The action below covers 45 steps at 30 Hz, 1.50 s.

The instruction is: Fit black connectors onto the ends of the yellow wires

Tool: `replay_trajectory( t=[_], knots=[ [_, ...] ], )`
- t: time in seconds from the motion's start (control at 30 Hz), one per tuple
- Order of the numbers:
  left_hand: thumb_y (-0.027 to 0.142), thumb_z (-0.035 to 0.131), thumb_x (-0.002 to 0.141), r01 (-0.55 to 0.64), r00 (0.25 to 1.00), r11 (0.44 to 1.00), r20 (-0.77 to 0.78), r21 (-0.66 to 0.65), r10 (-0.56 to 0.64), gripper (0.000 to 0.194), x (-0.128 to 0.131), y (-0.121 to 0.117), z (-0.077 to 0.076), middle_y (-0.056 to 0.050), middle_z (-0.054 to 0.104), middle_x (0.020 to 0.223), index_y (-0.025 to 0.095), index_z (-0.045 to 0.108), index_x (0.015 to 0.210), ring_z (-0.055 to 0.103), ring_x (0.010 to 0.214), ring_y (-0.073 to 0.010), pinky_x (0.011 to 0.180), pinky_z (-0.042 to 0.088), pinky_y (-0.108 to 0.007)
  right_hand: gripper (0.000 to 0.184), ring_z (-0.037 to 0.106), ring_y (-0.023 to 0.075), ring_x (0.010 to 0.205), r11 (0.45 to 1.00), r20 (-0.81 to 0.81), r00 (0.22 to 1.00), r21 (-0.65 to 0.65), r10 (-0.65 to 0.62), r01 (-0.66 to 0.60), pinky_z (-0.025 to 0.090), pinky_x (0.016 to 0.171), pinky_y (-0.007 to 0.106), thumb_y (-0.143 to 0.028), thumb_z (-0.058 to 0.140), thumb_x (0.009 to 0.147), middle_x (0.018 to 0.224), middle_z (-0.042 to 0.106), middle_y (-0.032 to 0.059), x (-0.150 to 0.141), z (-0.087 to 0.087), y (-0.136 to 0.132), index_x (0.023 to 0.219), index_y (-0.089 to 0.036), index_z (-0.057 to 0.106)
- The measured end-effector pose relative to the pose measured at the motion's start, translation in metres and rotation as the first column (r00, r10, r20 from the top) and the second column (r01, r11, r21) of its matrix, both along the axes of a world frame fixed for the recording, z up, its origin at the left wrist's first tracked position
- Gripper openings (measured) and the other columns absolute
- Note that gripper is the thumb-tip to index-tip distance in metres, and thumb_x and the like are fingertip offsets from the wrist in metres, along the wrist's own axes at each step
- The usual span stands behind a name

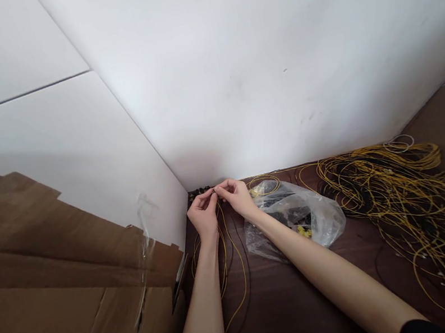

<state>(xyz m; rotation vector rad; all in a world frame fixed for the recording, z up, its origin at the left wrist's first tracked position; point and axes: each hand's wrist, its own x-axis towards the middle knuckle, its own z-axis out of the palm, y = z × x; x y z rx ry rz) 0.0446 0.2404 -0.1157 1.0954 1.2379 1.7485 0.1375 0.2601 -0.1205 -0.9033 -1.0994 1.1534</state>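
My left hand (203, 215) and my right hand (236, 197) meet near the wall, fingertips pinched together around a tiny dark piece. That piece is too small to name and mostly covered by the fingers. Yellow cable (242, 265) hangs from below the fingertips and loops down over the dark tabletop. Behind my left hand lies a small heap of dark parts (199, 192), partly hidden by the fingers. Right beside my right hand sits a clear plastic bag (325, 217) holding black and yellow small parts (304, 231).
A large tangle of yellow and black cables (399, 199) covers the right side of the dark reddish-brown table (288, 303). A white wall (253, 70) rises behind the table. On the left stands a brown cardboard box (56, 296) with torn tape.
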Motion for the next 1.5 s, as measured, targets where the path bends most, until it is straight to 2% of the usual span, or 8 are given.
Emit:
replay_trajectory(
  t=[0.27, 0.4, 0.93, 1.17, 1.3, 1.4, 1.5],
  knots=[
    [0.022, 0.070, 0.064, 0.035, 0.997, 0.998, -0.072, 0.053, -0.031, 0.018, -0.005, 0.002, 0.001, -0.006, 0.070, 0.079, 0.014, 0.068, 0.080, 0.064, 0.073, -0.0153, 0.071, 0.052, -0.028, 0.028, 0.052, 0.0110, 0.055, 1.000, 0.018, 1.000, 0.021, 0.013, -0.013, 0.046, 0.054, 0.024, -0.043, 0.065, 0.069, 0.061, 0.060, 0.0000, 0.000, 0.001, -0.001, 0.075, -0.016, 0.063],
    [0.022, 0.068, 0.067, 0.061, 0.992, 0.996, -0.110, 0.069, -0.053, 0.017, -0.007, 0.001, 0.004, -0.007, 0.070, 0.085, 0.014, 0.068, 0.082, 0.064, 0.077, -0.0158, 0.071, 0.051, -0.027, 0.025, 0.053, 0.0116, 0.056, 1.000, 0.017, 1.000, 0.022, 0.003, -0.003, 0.047, 0.055, 0.024, -0.040, 0.066, 0.069, 0.064, 0.061, 0.0001, 0.001, 0.000, 0.000, 0.077, -0.017, 0.063],
    [0.021, 0.068, 0.066, 0.119, 0.992, 0.993, -0.051, 0.021, -0.118, 0.021, -0.011, 0.002, 0.003, -0.010, 0.071, 0.092, 0.013, 0.069, 0.085, 0.066, 0.087, -0.0192, 0.083, 0.051, -0.033, 0.022, 0.059, 0.0131, 0.060, 1.000, 0.000, 1.000, 0.026, 0.017, -0.017, 0.051, 0.061, 0.027, -0.036, 0.064, 0.071, 0.075, 0.068, 0.0038, -0.001, 0.000, -0.001, 0.080, -0.016, 0.066],
    [0.021, 0.066, 0.068, 0.088, 0.991, 0.996, -0.103, 0.022, -0.086, 0.021, -0.017, 0.004, 0.002, -0.009, 0.071, 0.092, 0.012, 0.068, 0.086, 0.065, 0.087, -0.0184, 0.084, 0.051, -0.032, 0.022, 0.058, 0.0132, 0.062, 1.000, 0.003, 1.000, 0.023, 0.005, -0.005, 0.050, 0.061, 0.026, -0.034, 0.063, 0.072, 0.071, 0.065, 0.0028, -0.003, -0.006, 0.003, 0.081, -0.015, 0.065],
    [0.021, 0.062, 0.071, 0.023, 0.976, 1.000, -0.218, 0.005, -0.022, 0.020, -0.027, 0.006, -0.002, -0.009, 0.071, 0.091, 0.013, 0.069, 0.087, 0.065, 0.083, -0.0176, 0.081, 0.051, -0.030, 0.022, 0.060, 0.0148, 0.068, 0.999, -0.005, 0.999, 0.021, -0.047, 0.047, 0.050, 0.063, 0.026, -0.034, 0.057, 0.076, 0.075, 0.065, 0.0034, -0.002, -0.007, 0.004, 0.086, -0.016, 0.063],
    [0.021, 0.059, 0.073, -0.051, 0.932, 0.997, -0.361, -0.050, 0.029, 0.018, -0.035, 0.008, -0.007, -0.008, 0.070, 0.085, 0.013, 0.069, 0.086, 0.064, 0.073, -0.0166, 0.071, 0.051, -0.028, 0.018, 0.059, 0.0148, 0.069, 0.993, 0.120, 0.987, 0.061, -0.104, 0.097, 0.050, 0.065, 0.027, -0.028, 0.053, 0.079, 0.077, 0.065, 0.0037, -0.001, -0.005, 0.001, 0.087, -0.016, 0.063],
    [0.020, 0.058, 0.073, -0.086, 0.864, 0.993, -0.502, -0.081, 0.034, 0.019, -0.038, 0.009, -0.009, -0.006, 0.070, 0.083, 0.015, 0.070, 0.086, 0.061, 0.066, -0.0151, 0.065, 0.049, -0.027, 0.017, 0.058, 0.0148, 0.072, 0.973, 0.398, 0.901, 0.209, -0.173, 0.095, 0.049, 0.070, 0.028, -0.017, 0.049, 0.080, 0.085, 0.063, 0.0052, -0.001, -0.003, -0.004, 0.088, -0.015, 0.064]
  ],
)
